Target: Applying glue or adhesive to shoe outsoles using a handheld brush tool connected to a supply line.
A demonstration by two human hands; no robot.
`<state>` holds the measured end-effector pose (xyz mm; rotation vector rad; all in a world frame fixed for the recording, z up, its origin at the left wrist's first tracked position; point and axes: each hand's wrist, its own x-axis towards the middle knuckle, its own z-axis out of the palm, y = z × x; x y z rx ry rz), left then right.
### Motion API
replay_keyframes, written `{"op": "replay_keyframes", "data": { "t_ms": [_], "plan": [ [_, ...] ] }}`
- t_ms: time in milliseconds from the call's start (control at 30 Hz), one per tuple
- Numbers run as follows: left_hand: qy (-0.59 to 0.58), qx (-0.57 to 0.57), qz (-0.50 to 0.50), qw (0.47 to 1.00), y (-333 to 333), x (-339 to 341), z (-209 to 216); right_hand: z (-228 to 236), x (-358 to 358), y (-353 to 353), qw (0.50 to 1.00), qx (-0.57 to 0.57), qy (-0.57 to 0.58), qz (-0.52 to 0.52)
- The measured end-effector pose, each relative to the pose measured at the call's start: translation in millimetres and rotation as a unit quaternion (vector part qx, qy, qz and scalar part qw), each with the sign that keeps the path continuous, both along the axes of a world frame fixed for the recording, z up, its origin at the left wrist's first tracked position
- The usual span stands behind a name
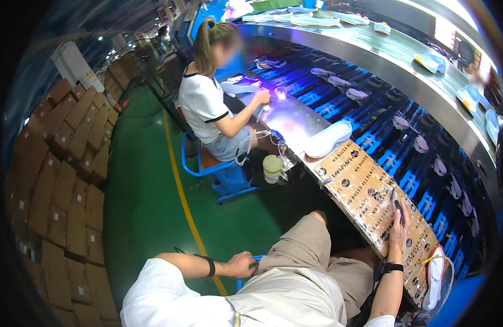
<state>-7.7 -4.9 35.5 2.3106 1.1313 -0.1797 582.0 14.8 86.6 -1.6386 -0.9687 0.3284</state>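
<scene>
From the wearer's head, a wide fisheye view looks down, near and above the left hand point(241, 265) and right hand point(397, 228).

A white shirt point(153, 297) with loose, short sleeves; creased cream cloth point(295, 297) over the belly, a thin yellow strip point(238, 319) at its edge. Wide khaki shorts point(300, 245) reach the knees. The left wrist point(220, 268) wears a slim black band point(211, 266); the right wrist point(396, 254), a black strap point(393, 267) with a blocky dark piece point(379, 271).

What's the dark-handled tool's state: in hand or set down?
In hand: the right hand has its fingers around the dark-handled tool, over the cardboard.
</scene>
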Motion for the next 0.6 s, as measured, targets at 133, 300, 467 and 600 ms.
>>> {"op": "replay_keyframes", "data": {
  "t_ms": [133,300,467,600],
  "plan": [
    [-0.007,0.003,0.004,1.0,-2,-1,-4,6,-4,0,1.0,-0.005,0.009,-0.004],
    [-0.026,0.016,0.002,1.0,0,0,-2,2,0,-2,1.0,-0.012,0.005,-0.014],
    [-0.04,0.019,0.003,0.999,0,1,0,-7,4,0,1.0,-0.01,-0.011,-0.027],
    [-0.037,0.028,-0.003,0.999,1,-1,-4,0,-2,1,1.0,-0.002,0.028,-0.01]
  ]
}}
